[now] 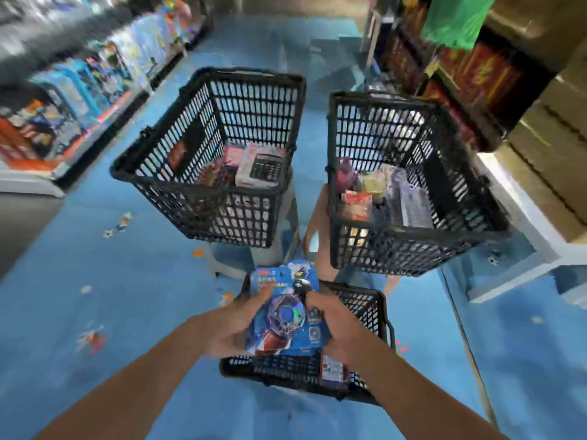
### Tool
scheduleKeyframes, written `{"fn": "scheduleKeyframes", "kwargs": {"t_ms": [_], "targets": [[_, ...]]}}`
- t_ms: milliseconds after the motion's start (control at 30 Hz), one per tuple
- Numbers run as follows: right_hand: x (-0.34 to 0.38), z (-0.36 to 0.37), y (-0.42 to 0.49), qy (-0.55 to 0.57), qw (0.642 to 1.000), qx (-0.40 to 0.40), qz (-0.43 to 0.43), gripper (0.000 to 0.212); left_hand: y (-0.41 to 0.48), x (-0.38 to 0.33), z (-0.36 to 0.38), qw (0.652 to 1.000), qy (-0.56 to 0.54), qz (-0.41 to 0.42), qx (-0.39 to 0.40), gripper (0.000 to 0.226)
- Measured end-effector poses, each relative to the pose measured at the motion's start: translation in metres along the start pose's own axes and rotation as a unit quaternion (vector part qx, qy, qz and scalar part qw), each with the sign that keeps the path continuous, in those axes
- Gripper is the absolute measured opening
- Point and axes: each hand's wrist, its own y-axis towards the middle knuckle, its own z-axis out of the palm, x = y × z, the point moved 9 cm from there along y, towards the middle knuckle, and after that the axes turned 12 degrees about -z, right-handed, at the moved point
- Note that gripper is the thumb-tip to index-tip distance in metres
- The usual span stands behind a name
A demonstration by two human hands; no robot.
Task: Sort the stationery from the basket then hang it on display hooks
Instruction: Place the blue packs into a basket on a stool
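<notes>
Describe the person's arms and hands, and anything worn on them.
The left arm and right arm are bare to the frame's edge: no sleeves show. The left hand and right hand wear no gloves, and no watch or bracelet shows at either wrist. Blur hides any rings.

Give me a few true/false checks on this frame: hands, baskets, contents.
1. The left hand and right hand both grip the blue blister pack. True.
2. Only two black baskets are in view. False: there are three, the left basket, the right basket and the near basket under the hands.
3. A calculator lies in the left basket. True.
4. The near basket holds nothing. False: a small packet stands inside it at its front right.
5. A red packet sits in the right basket. True.
</notes>
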Motion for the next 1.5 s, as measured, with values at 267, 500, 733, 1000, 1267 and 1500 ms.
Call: {"fn": "scheduleKeyframes", "kwargs": {"t_ms": [267,500,733,1000,1267,1500], "targets": [[0.171,0.087,-0.073,-0.014,0.995,0.088,-0.052,0.055,-0.163,-0.096,0.058,1.0,-0.01,0.004,0.019,0.058],[0.296,0.133,-0.056,-0.012,0.99,0.086,-0.114,0.057,-0.244,-0.221,0.073,0.994,-0.013,0.109,0.003,0.058],[0.317,0.148,0.031,-0.002,0.988,0.011,-0.152,0.051,-0.211,-0.303,0.002,0.984,0.021,0.172,-0.048,0.085],[0.27,0.148,0.177,-0.032,0.991,-0.098,-0.087,0.028,-0.106,-0.356,-0.123,0.981,0.043,0.158,-0.107,0.071],[0.226,0.109,0.296,-0.11,0.97,-0.216,-0.018,0.027,0.007,-0.393,-0.187,0.984,0.038,0.136,-0.108,0.045],[0.229,0.072,0.322,-0.168,0.938,-0.301,0.014,0.018,0.082,-0.401,-0.198,0.982,0.064,0.109,-0.142,0.086]]}}
